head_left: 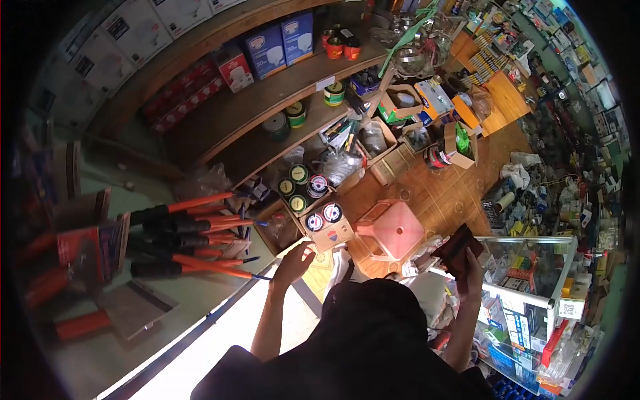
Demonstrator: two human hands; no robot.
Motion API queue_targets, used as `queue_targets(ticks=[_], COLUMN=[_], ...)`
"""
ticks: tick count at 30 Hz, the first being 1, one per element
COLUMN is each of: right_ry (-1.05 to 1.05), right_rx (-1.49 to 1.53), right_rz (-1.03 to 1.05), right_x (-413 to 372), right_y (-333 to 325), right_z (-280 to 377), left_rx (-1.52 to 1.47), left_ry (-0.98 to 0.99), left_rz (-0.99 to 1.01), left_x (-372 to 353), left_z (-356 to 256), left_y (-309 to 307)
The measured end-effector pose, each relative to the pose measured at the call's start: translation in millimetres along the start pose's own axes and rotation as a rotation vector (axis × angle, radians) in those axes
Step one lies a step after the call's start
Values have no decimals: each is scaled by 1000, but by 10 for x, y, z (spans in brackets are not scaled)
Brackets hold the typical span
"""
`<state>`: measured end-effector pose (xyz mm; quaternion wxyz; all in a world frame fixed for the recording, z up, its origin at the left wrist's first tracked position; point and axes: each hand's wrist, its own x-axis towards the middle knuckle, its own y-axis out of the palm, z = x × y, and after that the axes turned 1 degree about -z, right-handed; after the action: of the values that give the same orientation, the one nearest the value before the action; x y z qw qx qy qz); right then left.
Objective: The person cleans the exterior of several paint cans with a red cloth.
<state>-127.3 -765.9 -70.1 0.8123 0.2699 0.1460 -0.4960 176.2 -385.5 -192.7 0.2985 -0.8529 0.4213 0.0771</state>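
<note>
My left hand is held out in front of me with its fingers apart and nothing in them. It is near a cardboard box that bears two round tins with white and red lids. On the right, my right hand grips a dark brown wallet-like item, with the fingers at its lower right edge. A pink plastic stool stands on the floor between the two hands.
Orange-handled tools jut out at the left. Wooden shelves with boxes and tins run across the upper left. A glass display case stands at the right. Open cartons sit on the tiled floor.
</note>
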Motion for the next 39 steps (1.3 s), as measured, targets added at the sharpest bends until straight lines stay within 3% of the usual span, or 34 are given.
queue_targets(ticks=[7, 12, 15, 16, 19, 21, 23, 26, 28, 29, 31, 32, 34, 36, 38, 39], right_ry=[-71, 94, 167, 103, 162, 130, 176, 28, -76, 75, 1, 52, -15, -198, -13, 73], right_rx=[-87, -27, 1, -91, -273, -445, -516, -757, -885, -1027, -1041, -932, -905, -749, -936, -1023], right_rz=[28, 197, 290, 195, -19, -86, 7, -63, -100, -55, 123, 156, 230, 322, 267, 243], right_x=[474, 1116, 2050, 2243, 3590, 4557, 5211, 5880, 6318, 6479, 6782, 6951, 7833, 7980, 7859, 7813], right_y=[362, 546, 220, 237, -591, -1198, -1511, -1172, -868, -661, -406, -330, -603, -408, -128, 62], right_z=[303, 360, 274, 307, 293, 329, 449, 436, 178, 173, -75, -246, -641, -918, -889, -899], left_rx=[153, 51, -8, 38, 23, 44, 79, -17, -70, -65, -25, -97, -185, -200, -234, -125], left_ry=[-197, -309, -397, -376, -124, -35, -82, -75, -235, -266, -272, -365, -451, -462, -488, -391], left_rz=[-76, -188, -307, -360, -596, -672, -711, -890, -937, -956, -939, -904, -817, -753, -687, -720], left_x=[-19, -199, -339, -332, -150, 65, 260, 629, 868, 980, 1209, 1317, 1529, 1677, 1863, 1953], left_z=[574, 970, 732, 683, 381, 116, -132, -176, -380, -400, -387, -402, -440, -412, -415, -260], left_y=[-88, 142, 287, 360, 510, 528, 576, 912, 1107, 1258, 1605, 1766, 2055, 2282, 2360, 2481])
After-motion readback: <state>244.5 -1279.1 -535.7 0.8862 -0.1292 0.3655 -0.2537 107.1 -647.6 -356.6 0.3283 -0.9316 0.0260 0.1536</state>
